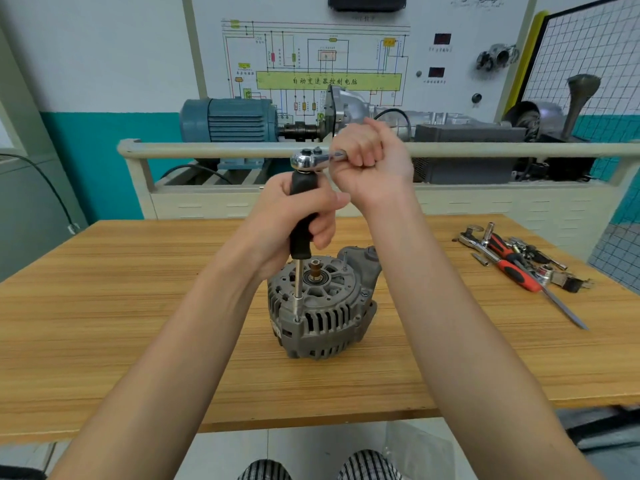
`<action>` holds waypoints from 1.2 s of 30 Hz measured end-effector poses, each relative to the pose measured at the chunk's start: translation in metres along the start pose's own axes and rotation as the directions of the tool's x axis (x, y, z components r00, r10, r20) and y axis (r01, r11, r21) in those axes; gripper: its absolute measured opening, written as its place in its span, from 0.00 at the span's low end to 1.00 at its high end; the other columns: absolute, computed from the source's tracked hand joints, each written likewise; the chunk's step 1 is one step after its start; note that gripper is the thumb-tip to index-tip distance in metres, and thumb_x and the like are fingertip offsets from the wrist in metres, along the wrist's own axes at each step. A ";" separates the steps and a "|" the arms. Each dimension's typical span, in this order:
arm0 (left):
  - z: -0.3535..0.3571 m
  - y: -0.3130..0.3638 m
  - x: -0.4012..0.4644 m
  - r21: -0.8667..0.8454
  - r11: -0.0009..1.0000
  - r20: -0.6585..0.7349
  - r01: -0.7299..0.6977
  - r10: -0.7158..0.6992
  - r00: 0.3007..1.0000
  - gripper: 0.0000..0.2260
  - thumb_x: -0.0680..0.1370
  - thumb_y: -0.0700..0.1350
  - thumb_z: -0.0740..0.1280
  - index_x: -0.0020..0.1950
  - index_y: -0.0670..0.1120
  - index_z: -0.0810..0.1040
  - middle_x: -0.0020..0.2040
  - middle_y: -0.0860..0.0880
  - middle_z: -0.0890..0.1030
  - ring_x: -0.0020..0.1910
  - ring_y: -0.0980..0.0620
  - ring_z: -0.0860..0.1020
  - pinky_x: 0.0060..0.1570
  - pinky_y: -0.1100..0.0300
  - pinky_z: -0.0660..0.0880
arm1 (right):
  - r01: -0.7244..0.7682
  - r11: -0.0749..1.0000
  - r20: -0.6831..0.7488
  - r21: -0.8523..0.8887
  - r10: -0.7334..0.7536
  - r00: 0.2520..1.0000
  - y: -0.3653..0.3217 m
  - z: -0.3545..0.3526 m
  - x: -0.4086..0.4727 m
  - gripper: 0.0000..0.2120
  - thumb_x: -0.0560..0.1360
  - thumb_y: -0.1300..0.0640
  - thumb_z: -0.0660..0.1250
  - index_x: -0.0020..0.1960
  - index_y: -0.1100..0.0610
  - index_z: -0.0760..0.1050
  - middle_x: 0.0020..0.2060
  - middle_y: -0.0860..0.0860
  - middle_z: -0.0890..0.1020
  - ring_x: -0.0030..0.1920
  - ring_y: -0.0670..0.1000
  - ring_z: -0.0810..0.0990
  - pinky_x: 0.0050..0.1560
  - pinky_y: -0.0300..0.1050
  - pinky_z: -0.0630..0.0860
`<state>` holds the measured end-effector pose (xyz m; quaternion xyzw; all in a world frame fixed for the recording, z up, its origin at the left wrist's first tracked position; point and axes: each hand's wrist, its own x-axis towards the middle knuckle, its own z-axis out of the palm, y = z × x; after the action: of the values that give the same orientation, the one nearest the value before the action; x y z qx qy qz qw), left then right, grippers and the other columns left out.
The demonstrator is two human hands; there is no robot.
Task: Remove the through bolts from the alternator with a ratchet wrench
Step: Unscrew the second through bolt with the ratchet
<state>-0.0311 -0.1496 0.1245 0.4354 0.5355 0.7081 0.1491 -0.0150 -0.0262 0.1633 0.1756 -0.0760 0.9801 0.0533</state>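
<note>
Below both hands, the alternator (320, 303) looks heavy, rigid, steady unheld. Left hand (294, 216) grips the driver's black handle (303, 220); right hand (370, 161) clamps the slick ratchet wrench (311, 159).

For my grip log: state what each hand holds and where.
Left hand grips the black-handled driver extension around its handle; right hand grips the chrome ratchet wrench by its handle, near the head.

No sleeves are being worn: both forearms are bare behind the fingers (325, 233). Black-and-white checked trousers (367, 465) are being worn.
</note>
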 end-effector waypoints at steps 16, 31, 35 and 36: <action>0.010 -0.003 -0.003 0.108 0.994 -0.385 -0.021 0.061 0.921 0.23 0.74 0.31 0.64 0.24 0.50 0.63 0.20 0.54 0.61 0.18 0.56 0.56 0.20 0.68 0.56 | 0.837 0.362 0.579 -0.411 -0.605 0.546 0.056 0.010 -0.059 0.20 0.78 0.63 0.51 0.29 0.53 0.65 0.19 0.48 0.64 0.21 0.49 0.60 0.28 0.46 0.58; -0.006 0.005 -0.004 -0.068 0.996 -0.099 0.064 -0.071 0.993 0.20 0.75 0.39 0.64 0.25 0.48 0.61 0.19 0.54 0.59 0.16 0.57 0.55 0.20 0.69 0.53 | 0.180 0.976 -0.003 -0.126 -0.182 0.983 0.014 0.012 -0.011 0.25 0.80 0.59 0.51 0.24 0.55 0.59 0.16 0.47 0.58 0.16 0.47 0.56 0.20 0.36 0.55; 0.004 0.002 -0.001 0.018 1.000 -0.309 0.022 -0.015 0.951 0.22 0.77 0.34 0.62 0.26 0.48 0.60 0.20 0.53 0.59 0.18 0.56 0.54 0.21 0.69 0.54 | 0.580 0.743 0.242 -0.335 -0.527 0.815 0.037 0.015 -0.045 0.20 0.81 0.61 0.51 0.29 0.54 0.58 0.18 0.48 0.60 0.19 0.47 0.58 0.25 0.41 0.58; 0.008 0.001 -0.001 0.037 0.999 -0.343 0.014 0.000 0.939 0.22 0.76 0.33 0.62 0.25 0.49 0.61 0.20 0.54 0.59 0.18 0.56 0.54 0.21 0.69 0.54 | 0.703 0.604 0.346 -0.374 -0.613 0.710 0.048 0.015 -0.053 0.21 0.80 0.62 0.52 0.28 0.53 0.60 0.18 0.48 0.61 0.20 0.48 0.59 0.26 0.43 0.59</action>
<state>-0.0245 -0.1457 0.1254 0.3063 0.5685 0.7621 0.0477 0.0330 -0.0798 0.1519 0.2610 -0.2506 0.8186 0.4460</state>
